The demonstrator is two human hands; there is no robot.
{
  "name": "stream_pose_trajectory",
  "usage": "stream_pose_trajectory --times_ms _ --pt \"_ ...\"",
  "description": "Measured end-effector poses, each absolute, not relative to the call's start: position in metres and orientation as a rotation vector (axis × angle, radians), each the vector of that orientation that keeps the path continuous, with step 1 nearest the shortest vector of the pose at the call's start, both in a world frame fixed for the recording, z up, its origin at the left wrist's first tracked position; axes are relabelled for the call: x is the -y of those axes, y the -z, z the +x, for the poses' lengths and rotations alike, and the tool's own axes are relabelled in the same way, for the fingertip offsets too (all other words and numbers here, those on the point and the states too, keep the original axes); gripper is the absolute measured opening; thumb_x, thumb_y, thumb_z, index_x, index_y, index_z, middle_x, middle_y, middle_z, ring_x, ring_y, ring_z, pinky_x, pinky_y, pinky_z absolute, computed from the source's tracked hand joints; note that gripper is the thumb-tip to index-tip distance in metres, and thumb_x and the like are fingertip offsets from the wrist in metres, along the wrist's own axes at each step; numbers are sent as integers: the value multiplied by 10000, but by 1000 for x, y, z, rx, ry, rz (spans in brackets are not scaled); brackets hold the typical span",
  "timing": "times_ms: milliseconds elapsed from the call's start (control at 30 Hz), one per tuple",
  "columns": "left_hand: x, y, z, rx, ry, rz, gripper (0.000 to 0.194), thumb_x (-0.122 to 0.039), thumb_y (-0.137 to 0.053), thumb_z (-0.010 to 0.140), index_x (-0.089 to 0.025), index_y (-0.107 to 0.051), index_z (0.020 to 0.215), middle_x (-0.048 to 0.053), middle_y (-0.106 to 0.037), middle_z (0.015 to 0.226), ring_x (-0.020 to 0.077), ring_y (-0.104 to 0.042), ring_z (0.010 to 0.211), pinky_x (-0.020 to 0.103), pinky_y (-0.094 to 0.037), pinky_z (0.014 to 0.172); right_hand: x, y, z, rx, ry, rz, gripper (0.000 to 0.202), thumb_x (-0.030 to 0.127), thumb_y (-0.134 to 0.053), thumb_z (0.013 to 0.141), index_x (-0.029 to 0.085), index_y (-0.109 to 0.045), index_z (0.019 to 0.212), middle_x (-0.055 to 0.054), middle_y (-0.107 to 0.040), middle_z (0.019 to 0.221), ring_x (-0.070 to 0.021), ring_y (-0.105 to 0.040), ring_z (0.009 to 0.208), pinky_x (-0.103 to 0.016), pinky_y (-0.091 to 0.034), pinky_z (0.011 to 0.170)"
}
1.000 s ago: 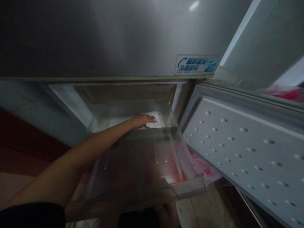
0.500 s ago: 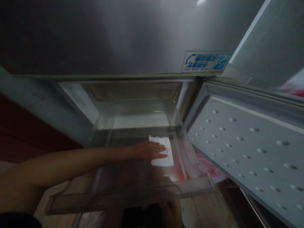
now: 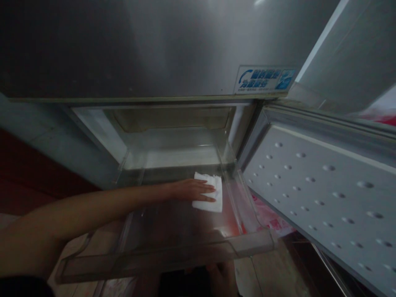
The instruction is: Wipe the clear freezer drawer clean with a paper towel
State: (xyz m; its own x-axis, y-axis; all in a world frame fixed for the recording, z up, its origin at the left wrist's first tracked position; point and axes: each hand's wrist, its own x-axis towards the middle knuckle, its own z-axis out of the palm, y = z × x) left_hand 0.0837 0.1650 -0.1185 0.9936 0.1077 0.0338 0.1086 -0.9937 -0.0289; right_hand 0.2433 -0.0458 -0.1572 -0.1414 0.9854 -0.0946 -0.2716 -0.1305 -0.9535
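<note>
My left hand (image 3: pixel 192 190) lies flat with fingers spread on a white paper tissue (image 3: pixel 218 202). It presses the tissue against the bottom of a clear plastic drawer (image 3: pixel 163 258), right of the drawer's middle. The drawer is pulled out from the lower compartment of a fridge. Below the drawer's front edge, my right hand (image 3: pixel 222 277) shows dimly beside something black at the lower edge of the view. Its fingers are mostly hidden, so I cannot tell whether it holds anything.
The fridge's lower door (image 3: pixel 315 194) stands swung open on the right, its inner panel dotted with bumps. Above the drawer is the grey upper door (image 3: pixel 154 49) with a blue and white sticker (image 3: pixel 264 79). A pink bag (image 3: pixel 272 216) lies under the open door.
My left hand and the tissue under it have slid slightly toward the back of the drawer. The view has shifted a little. My right hand stays low, below the drawer front.
</note>
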Motion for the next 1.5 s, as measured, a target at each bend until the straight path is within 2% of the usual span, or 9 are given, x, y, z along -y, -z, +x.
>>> stream_pose_trajectory --times_ms 167,467,600,733,900,1100,1267,1367,1500 --pt "-222 114 81 503 -66 -3132 474 -77 -356 986 -262 -477 1406 72 -395 1512 153 -373 1391 337 -277 1175 48 167 243 998 -1441 -1078 442 656 -612 746 230 -722 701 -32 -753 648 -196 -702 606 -282 -573 636" --pt "-290 117 73 898 50 -3072 564 37 -381 900 -204 -481 1401 106 -438 1483 175 -368 1396 365 -281 1161 44 160 242 1055 -1494 -985 401 583 -573 800 236 -733 678 -33 -748 642 -195 -699 590 -311 -590 674" --pt "-276 116 75 924 33 -3046 593 57 -419 874 -187 -462 1412 112 -429 1491 192 -350 1405 360 -291 1154 44 161 243 1076 -1445 -1028 405 602 -576 791 241 -746 719 -39 -747 632 -198 -699 585 -296 -591 627" --pt "-244 114 80 845 -9 -3050 532 13 -391 931 -230 -494 1392 92 -446 1480 178 -399 1379 325 -351 1122 45 160 243 1053 -1501 -1006 475 670 -546 786 243 -747 732 -41 -749 635 -196 -702 593 -301 -594 655" --pt "-181 118 88 460 -9 -3061 431 -82 -420 965 -197 -520 1369 128 -496 1437 184 -498 1309 317 -363 1126 43 153 243 1072 -1471 -992 487 698 -567 760 244 -742 734 -33 -760 658 -186 -712 609 -278 -590 672" --pt "-125 123 90 12 145 -3057 442 -126 -342 996 -272 -528 1369 76 -536 1417 186 -443 1353 335 -349 1153 47 167 247 1079 -1468 -1051 451 655 -581 771 242 -754 725 -28 -749 630 -186 -700 568 -277 -593 605" --pt "-133 122 88 -24 97 -3116 423 -174 -326 1004 -249 -563 1346 64 -511 1441 171 -406 1376 288 -272 1192 49 171 246 1012 -1430 -1074 396 621 -636 744 246 -755 694 -30 -763 662 -192 -714 611 -270 -585 620" --pt "-151 121 86 71 -5 -3172 443 -166 -294 1009 -259 -536 1368 54 -476 1467 156 -367 1396 308 -227 1209 46 162 244 1022 -1472 -1011 417 633 -602 767 247 -742 697 -26 -754 636 -197 -703 577 -292 -583 619" --pt "-181 115 85 347 -72 -3231 439 -122 -353 993 -236 -503 1390 74 -407 1508 153 -343 1408 343 -216 1206 42 149 243 1042 -1521 -930 415 627 -579 793 250 -713 678 -13 -751 635 -191 -709 606 -294 -583 665"
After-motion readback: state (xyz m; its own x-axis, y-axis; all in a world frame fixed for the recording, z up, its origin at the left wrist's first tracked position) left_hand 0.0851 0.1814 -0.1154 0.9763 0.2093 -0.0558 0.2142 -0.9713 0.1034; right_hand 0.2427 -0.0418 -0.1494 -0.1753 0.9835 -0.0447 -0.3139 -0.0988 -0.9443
